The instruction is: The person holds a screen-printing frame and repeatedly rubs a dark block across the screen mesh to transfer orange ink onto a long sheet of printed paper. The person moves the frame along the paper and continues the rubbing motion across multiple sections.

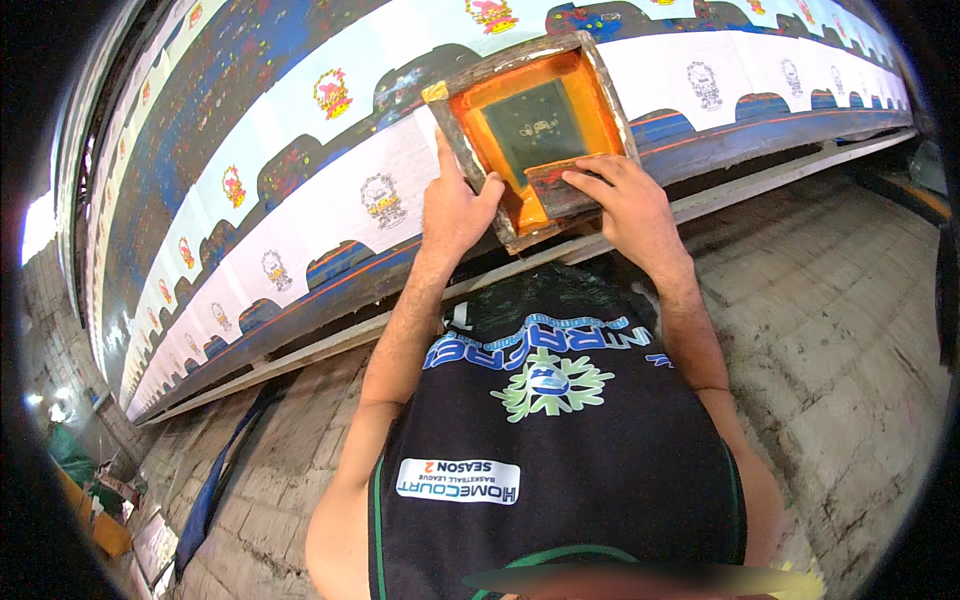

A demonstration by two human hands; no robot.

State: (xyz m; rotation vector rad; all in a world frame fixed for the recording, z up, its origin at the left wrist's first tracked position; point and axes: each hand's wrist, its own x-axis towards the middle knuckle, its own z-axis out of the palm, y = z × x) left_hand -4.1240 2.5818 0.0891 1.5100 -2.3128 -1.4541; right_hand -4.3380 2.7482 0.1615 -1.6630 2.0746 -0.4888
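Note:
A wooden-framed printing screen (512, 62) lies tilted on the long printing table, over a white fabric panel (325, 205). Orange film borders its inside, around a dark rectangular mesh (532, 122) with a small pale design. My left hand (456, 205) grips the frame's left side, thumb on the near part and index finger stretched along the wood. Inside the near end of the frame, my right hand (640, 212) holds a worn wooden squeegee (548, 195), fingers over its top. The squeegee's lower edge is hidden.
Rows of cut fabric panels run along the curved-looking table. The near row carries dark outline prints (382, 200); the farther row has red and yellow prints (332, 93). A pale wooden rail (770, 180) edges the table near me. Blue cloth (215, 500) hangs at the lower left above the block floor (830, 330).

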